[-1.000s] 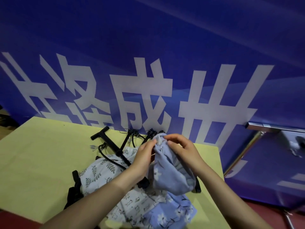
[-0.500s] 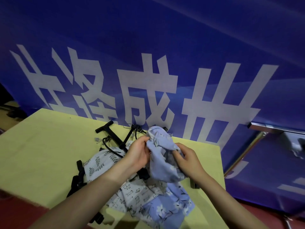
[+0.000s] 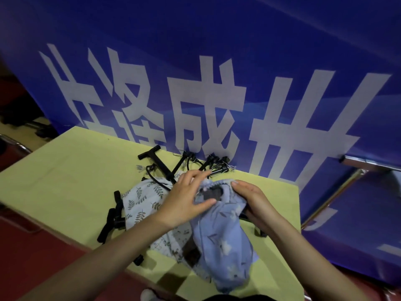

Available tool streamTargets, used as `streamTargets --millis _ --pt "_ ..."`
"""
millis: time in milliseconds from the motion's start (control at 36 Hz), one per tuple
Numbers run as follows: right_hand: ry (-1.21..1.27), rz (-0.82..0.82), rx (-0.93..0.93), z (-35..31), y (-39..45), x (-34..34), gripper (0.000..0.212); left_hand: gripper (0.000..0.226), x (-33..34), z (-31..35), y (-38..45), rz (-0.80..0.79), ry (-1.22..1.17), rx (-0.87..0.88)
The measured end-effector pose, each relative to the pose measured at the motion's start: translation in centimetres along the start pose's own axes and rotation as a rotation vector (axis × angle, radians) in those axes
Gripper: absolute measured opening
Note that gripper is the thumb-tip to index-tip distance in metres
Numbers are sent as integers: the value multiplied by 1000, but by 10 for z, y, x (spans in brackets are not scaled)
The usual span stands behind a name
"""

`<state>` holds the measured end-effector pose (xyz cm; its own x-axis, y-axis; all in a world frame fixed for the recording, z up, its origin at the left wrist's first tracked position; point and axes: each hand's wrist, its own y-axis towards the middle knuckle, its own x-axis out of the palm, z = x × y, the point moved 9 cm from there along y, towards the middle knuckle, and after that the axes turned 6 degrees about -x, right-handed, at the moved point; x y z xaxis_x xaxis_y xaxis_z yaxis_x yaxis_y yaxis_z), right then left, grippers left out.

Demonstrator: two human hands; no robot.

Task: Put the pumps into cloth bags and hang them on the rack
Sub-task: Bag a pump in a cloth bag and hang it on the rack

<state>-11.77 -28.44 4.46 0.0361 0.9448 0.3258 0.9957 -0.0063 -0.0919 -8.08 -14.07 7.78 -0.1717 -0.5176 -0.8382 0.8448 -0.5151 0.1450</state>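
Blue banner behind, yellow counter [image 3: 65, 183] below. My left hand [image 3: 184, 203] and right hand [image 3: 253, 203] each pinched the rim of the blue cloth bag [image 3: 221, 240], holding its mouth spread. Black pumps [image 3: 160, 164] lay beyond and left, shafts angled away, nearer my left hand.

Blue banner [image 3: 217, 51] behind yellow table [image 3: 54, 181]
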Motion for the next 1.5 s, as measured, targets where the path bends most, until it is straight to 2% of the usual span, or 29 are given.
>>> streamTargets --millis 56,167,250,306,361,417,500,611,667,750,833,917,1000,1056,1111,1194,1278,1389,1444,1500 --pt "70 -31 33 4 -1 6 31 66 2 8 2 22 97 64" --pt "170 -15 77 7 -2 4 26 31 10 -4 12 4 42 -32" --pt "196 29 81 11 -1 -7 18 17 15 -18 16 -10 51 -69" --pt "4 35 53 13 -1 -18 23 15 19 -25 19 -29 43 -98" --pt "-401 35 -12 10 -3 -28 29 15 20 -30 25 -47 32 -134" --pt "-743 -1 -59 12 -2 -33 21 20 22 -32 30 -93 -55 -197" --pt "-957 -8 -80 19 -1 -41 13 28 31 -35 29 -203 -498 -420" --pt "-1109 -10 -81 19 -1 -51 18 23 40 -37 28 -250 -1236 -674" --pt "-1151 29 -83 18 0 -59 15 21 43 -41 26 -236 -1453 -813" --pt "-1125 188 -72 14 -4 -76 14 23 49 -50 26 -254 -1490 -891" --pt "-934 317 -46 12 -6 -91 16 23 49 -55 30 -327 -1240 -758" --pt "-350 325 125 35 -4 -98 23 22 42 -62 35 -295 -941 -646" --pt "260 279 318 59 -3 -89 50 25 35 -68 39 -253 -685 -585" --pt "504 225 362 62 -1 -78 75 25 34 -70 41 -229 -615 -551" --pt "608 159 375 59 0 -68 91 24 34 -70 42 -193 -572 -536" --pt "611 40 416 55 -3 -48 81 24 39 -77 45 -156 -630 -579" --pt "555 74 430 55 -3 -47 71 23 45 -86 46 -153 -956 -711" --pt "381 161 420 57 -3 -60 41 21 45 -80 46 -176 -1318 -833" --pt "89 84 353 51 -4 -59 41 23 48 -75 43 -200 -1411 -873" --pt "-405 59 244 39 -4 -66 27 29 52 -71 39 -244 -1407 -878"
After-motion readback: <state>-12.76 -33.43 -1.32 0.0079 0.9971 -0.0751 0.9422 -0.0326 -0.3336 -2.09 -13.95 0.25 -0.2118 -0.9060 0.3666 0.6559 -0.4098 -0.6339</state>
